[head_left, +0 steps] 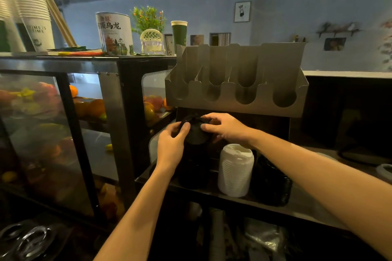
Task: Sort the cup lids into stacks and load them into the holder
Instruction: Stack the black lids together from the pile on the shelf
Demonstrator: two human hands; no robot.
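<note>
Black lids (196, 136) sit gripped in your left hand (170, 144) and right hand (226, 127) above a dark shelf (307, 207); blue wall (297, 17) behind; a paper cup (39, 33) reads "TIME IS".

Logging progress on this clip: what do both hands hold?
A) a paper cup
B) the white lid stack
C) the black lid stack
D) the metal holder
C: the left hand and right hand both grip the black lid stack below the holder; the white lid stack stands to its right.
</note>
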